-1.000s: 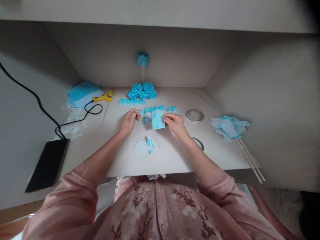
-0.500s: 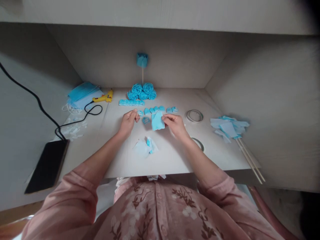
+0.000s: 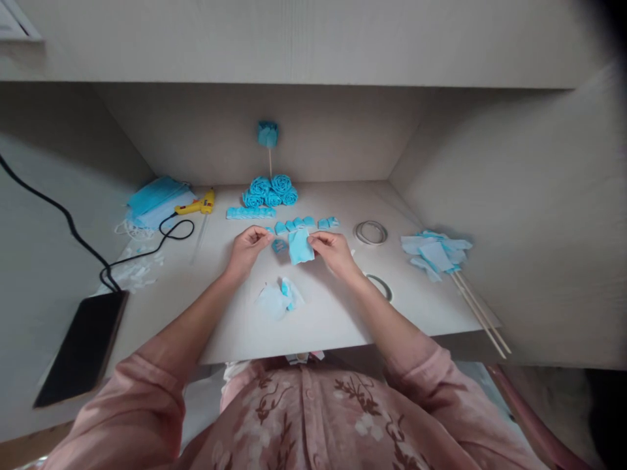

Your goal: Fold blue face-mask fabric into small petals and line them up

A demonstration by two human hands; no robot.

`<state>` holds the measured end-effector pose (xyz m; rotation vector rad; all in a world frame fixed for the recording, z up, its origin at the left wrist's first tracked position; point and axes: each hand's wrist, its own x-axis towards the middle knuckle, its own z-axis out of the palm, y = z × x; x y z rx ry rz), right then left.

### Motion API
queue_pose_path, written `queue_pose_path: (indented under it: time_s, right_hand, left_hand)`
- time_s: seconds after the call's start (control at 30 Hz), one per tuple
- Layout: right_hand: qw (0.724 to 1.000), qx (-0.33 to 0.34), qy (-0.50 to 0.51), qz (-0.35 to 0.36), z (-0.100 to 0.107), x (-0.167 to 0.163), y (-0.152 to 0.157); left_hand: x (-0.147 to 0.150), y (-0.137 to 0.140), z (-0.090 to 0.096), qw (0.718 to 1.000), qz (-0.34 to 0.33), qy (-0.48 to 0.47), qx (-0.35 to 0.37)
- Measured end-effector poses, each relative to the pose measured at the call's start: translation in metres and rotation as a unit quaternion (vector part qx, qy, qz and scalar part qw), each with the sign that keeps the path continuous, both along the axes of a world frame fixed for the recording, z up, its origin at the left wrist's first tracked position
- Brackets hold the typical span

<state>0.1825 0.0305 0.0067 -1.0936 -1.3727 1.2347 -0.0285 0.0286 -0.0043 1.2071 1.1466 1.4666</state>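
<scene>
Right hand [image 3: 334, 250] pinches a blue fabric piece [image 3: 300, 247]; left hand [image 3: 247, 247] pinches a small scrap. Finished rosettes [image 3: 271, 190] lie beyond, cut petals [image 3: 300, 224] unused between.

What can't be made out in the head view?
- Left hand: its fingertips curl over a small blue piece; the grip is too small to read.
- Right hand: pinches the blue fabric piece; the edge under the fingers is hidden.
- Wooden sticks: top ends lie under the blue scrap pile.
- Black cable: leaves the left edge.
</scene>
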Motion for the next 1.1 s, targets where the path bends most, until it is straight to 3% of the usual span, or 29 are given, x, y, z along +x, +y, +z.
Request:
queue_pose_path:
  time_s: [0.2,0.53,0.7,0.8,0.93,1.03,1.1]
  right_hand:
    - [1.0,0.001,0.003,0.001,0.004,0.001,-0.001]
    - [1.0,0.0,0.004,0.002,0.001,0.0,-0.002]
    - [1.0,-0.003,0.007,0.006,-0.001,-0.001,0.0]
    - [1.0,0.002,0.008,0.012,-0.003,-0.001,0.001]
    - [1.0,0.013,0.003,0.017,-0.004,0.0,0.0]
    - [1.0,0.013,0.001,0.024,-0.003,0.0,0.0]
    - [0.999,0.017,0.006,0.03,-0.003,0.0,0.0]
  left_hand:
    - [0.001,0.002,-0.004,0.999,-0.006,-0.006,-0.04]
    - [-0.005,0.002,-0.005,1.0,-0.021,0.012,-0.016]
    - [-0.007,0.003,-0.002,0.999,0.03,0.021,-0.003]
    - [-0.022,0.007,0.015,0.997,0.071,0.031,0.014]
    - [-0.061,0.005,0.063,0.983,0.156,0.087,0.048]
    - [-0.097,-0.012,0.094,0.957,0.21,0.2,0.025]
    - [-0.122,-0.027,0.102,0.934,0.245,0.26,-0.016]
